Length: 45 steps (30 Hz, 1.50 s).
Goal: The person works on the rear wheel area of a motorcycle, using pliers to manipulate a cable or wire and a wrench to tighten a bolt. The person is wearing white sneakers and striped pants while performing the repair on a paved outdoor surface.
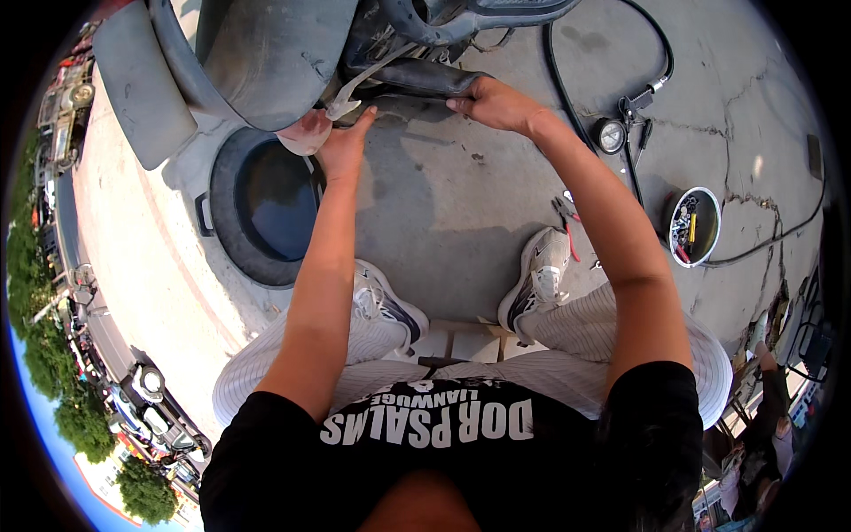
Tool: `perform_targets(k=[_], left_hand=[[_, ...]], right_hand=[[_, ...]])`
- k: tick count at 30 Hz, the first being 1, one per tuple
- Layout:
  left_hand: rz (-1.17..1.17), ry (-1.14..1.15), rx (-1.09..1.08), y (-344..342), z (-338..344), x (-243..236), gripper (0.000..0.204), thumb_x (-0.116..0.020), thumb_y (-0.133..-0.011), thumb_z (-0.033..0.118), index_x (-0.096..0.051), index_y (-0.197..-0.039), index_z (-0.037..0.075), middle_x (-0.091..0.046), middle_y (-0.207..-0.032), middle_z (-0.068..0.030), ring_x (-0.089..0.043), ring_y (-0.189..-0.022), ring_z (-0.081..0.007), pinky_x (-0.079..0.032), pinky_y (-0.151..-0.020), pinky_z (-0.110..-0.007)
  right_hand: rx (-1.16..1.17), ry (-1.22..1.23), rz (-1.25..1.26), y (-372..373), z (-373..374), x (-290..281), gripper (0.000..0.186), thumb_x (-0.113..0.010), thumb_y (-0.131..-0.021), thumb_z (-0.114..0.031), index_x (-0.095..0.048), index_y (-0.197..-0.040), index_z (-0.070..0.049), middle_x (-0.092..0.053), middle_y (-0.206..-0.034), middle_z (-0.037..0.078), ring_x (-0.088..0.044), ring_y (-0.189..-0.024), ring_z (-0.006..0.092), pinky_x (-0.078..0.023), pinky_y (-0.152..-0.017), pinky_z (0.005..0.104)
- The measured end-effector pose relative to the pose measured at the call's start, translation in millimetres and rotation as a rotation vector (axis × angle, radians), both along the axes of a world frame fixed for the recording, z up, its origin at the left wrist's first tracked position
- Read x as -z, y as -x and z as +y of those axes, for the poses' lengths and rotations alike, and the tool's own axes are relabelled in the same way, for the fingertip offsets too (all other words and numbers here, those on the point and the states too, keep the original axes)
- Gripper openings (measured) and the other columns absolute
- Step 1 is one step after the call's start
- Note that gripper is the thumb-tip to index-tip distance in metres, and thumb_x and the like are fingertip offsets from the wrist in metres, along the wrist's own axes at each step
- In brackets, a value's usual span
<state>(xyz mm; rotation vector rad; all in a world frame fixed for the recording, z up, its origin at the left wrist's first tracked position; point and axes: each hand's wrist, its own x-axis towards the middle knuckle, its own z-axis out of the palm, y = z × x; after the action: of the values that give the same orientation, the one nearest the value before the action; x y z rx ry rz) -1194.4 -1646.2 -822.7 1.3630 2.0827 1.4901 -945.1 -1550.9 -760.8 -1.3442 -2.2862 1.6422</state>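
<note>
Beyond my knees is part of a vehicle with a dark mudguard [270, 62] and a pale metal arm [359, 87]. A dark rubber tube [425, 76], apparently an inner tube, stretches out from under it. My right hand [496, 105] grips the tube's right end, thumb underneath. My left hand [344, 146] is raised beside a reddish translucent lens [306, 133] below the mudguard. Its thumb points up, while the other fingers are mostly hidden, so I cannot tell what they hold.
A black tub [226, 253] of dark water stands left of my left forearm. Red-handled pliers [567, 229] lie by my right shoe. Farther right are an air hose [554, 80] with a pressure gauge [610, 135] and a bowl [709, 208] of small parts.
</note>
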Motion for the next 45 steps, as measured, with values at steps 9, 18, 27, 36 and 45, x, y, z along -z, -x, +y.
perform_targets(k=[9,18,27,36,45], left_hand=[[-0.129,-0.054,0.079,-8.7,-0.3,-4.2,0.067,-0.083,-0.063,0.033,-0.051,-0.11,-0.004,-0.05,-0.116,-0.0163,-0.044,-0.109,-0.0278,-0.031,-0.098,-0.037],[0.065,0.031,0.079,4.4,0.5,-7.3,0.067,-0.082,-0.064,0.035,-0.053,-0.111,-0.002,-0.05,-0.118,-0.0167,-0.043,-0.112,-0.0289,-0.031,-0.098,-0.037],[0.195,0.239,0.195,27.6,13.2,-18.7,0.039,-0.078,-0.069,0.035,-0.06,-0.075,0.001,-0.056,-0.073,-0.0073,-0.053,-0.076,-0.0222,-0.039,-0.067,-0.035],[0.127,0.151,0.226,34.9,2.8,-9.9,0.051,-0.076,-0.073,0.035,-0.059,-0.106,0.0,-0.061,-0.097,-0.0089,-0.054,-0.086,-0.0194,-0.042,-0.076,-0.033],[-0.212,0.123,0.215,48.9,-1.9,5.7,0.053,-0.081,-0.069,0.025,-0.055,-0.108,0.001,-0.054,-0.103,-0.0056,-0.049,-0.095,-0.0159,-0.039,-0.084,-0.03]], right_hand=[[0.125,-0.021,0.083,-7.4,3.9,-6.2,0.03,-0.056,-0.09,-0.027,-0.064,-0.101,-0.001,-0.065,-0.091,0.012,-0.058,-0.085,0.025,-0.044,-0.081,0.0349],[0.07,-0.127,0.166,29.8,-13.3,33.4,0.028,-0.052,-0.092,-0.028,-0.06,-0.101,-0.003,-0.056,-0.075,0.005,-0.05,-0.067,0.0169,-0.043,-0.065,0.0338],[0.917,0.107,0.685,172.5,-131.7,109.1,0.025,-0.046,-0.096,-0.025,-0.055,-0.114,-0.009,-0.049,-0.071,0.003,-0.042,-0.054,0.0114,-0.035,-0.046,0.029],[0.599,-0.356,0.368,105.7,-94.4,78.0,0.029,-0.053,-0.091,-0.023,-0.059,-0.112,-0.004,-0.062,-0.109,0.017,-0.056,-0.101,0.0324,-0.042,-0.088,0.0337],[0.253,0.471,0.018,71.1,-26.7,43.8,0.029,-0.049,-0.09,-0.032,-0.061,-0.101,-0.008,-0.065,-0.095,0.011,-0.06,-0.089,0.0289,-0.047,-0.076,0.0383]])
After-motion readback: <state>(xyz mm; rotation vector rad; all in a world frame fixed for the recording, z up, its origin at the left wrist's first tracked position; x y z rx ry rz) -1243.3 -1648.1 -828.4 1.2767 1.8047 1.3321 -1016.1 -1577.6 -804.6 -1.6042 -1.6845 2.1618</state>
